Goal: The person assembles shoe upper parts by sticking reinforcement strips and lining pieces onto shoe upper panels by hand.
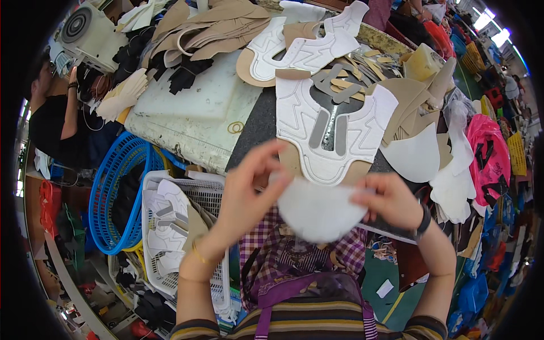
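My right hand (391, 198) pinches the right corner of a white half-round shoe-lining piece (320, 214) between thumb and fingers, above my lap. At its left corner is my left hand (252, 181), thumb close to the edge and fingers apart, slightly blurred. Whether the thumb touches the piece is hard to see. Just beyond both hands, a white stitched shoe upper (334, 158) lies flat on the dark work surface (252, 136). Two grey strips (320, 127) run along its central opening, and beige lining shows under its edges.
More white uppers (309, 54) and beige pieces (218, 34) are piled at the back. Loose strips (357, 71) lie behind the upper, with white and beige cut pieces (413, 153) to its right. At left stand a white basket (218, 195) and blue basket (96, 198); another person (54, 116) sits beyond.
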